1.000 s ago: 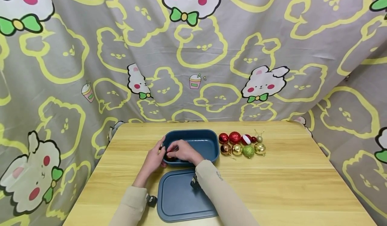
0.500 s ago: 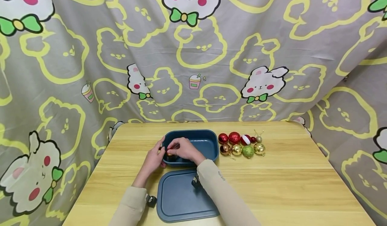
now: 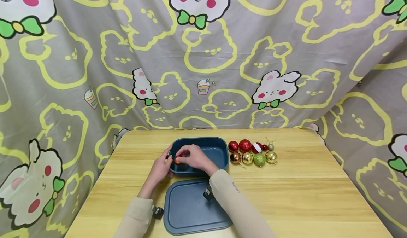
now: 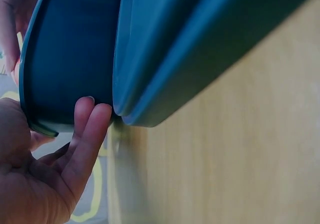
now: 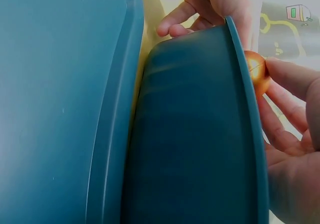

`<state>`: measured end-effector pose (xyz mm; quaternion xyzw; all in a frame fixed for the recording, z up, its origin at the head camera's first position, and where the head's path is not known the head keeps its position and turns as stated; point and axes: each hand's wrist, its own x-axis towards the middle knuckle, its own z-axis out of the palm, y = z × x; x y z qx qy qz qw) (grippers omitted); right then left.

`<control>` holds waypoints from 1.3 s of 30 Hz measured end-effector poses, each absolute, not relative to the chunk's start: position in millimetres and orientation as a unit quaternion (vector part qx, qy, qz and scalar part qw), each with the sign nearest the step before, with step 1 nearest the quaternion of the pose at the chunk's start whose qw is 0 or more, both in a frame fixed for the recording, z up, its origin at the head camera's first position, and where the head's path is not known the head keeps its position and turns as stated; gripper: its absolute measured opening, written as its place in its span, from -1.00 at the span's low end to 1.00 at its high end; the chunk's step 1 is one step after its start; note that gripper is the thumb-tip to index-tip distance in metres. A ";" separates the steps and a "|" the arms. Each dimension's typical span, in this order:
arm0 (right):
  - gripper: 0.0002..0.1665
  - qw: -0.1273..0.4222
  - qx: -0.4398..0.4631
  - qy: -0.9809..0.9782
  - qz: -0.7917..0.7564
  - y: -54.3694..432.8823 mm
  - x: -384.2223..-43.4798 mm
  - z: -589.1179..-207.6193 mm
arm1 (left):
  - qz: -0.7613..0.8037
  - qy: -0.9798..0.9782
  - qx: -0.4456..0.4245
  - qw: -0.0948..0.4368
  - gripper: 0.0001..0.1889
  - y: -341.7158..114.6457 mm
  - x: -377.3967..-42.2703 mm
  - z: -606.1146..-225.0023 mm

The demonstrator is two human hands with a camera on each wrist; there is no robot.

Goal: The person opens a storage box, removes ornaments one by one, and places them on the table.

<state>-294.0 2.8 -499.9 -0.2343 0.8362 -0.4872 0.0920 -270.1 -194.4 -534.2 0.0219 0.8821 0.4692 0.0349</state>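
Note:
My right hand (image 3: 194,158) reaches into the left end of a deep blue box (image 3: 219,153), pinching a shiny orange-copper Christmas ball (image 5: 258,72) between thumb and fingers. In the right wrist view the ball shows just beyond the box's near rim. At the box's left end my left hand (image 3: 160,168) grips the wall, thumb near the rim and fingers along the outside. Two of its fingertips (image 4: 102,111) lie against the outer wall in the left wrist view. What lies on the box floor under my right hand is hidden.
A blue lid (image 3: 195,206) lies flat in front of the box, partly under my right forearm. Right of the box, two rows of ornaments include a red glitter ball (image 3: 245,145), a green ball (image 3: 259,160) and a gold ball (image 3: 271,157). A patterned curtain (image 3: 203,110) hangs behind the table.
The ball in my right fingers has risen and turned a little, showing more of its orange side. My left hand keeps its place at the box; the view has shifted slightly.

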 end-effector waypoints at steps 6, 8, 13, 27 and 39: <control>-0.85 0.081 -0.248 0.833 -0.488 11.4 -293.1 -496.4 | 0.473 0.881 0.018 0.030 -0.42 -195.0 -270.8 -535.6; -0.84 0.078 -0.250 0.833 -0.487 15.1 -292.7 -494.4 | 0.474 0.880 0.020 0.026 -0.42 -195.3 -271.0 -536.0; -0.78 0.070 -0.246 0.834 -0.489 25.6 -292.6 -491.3 | 0.475 0.880 0.023 0.022 -0.42 -195.8 -270.9 -536.3; -0.87 0.053 -0.210 0.830 -0.514 55.8 -295.6 -486.2 | 0.470 0.882 0.023 0.020 -0.42 -195.8 -270.8 -537.4; -0.82 0.040 -0.178 0.838 -0.514 76.8 -296.8 -482.6 | 0.467 0.884 0.023 0.018 -0.42 -194.4 -270.8 -536.5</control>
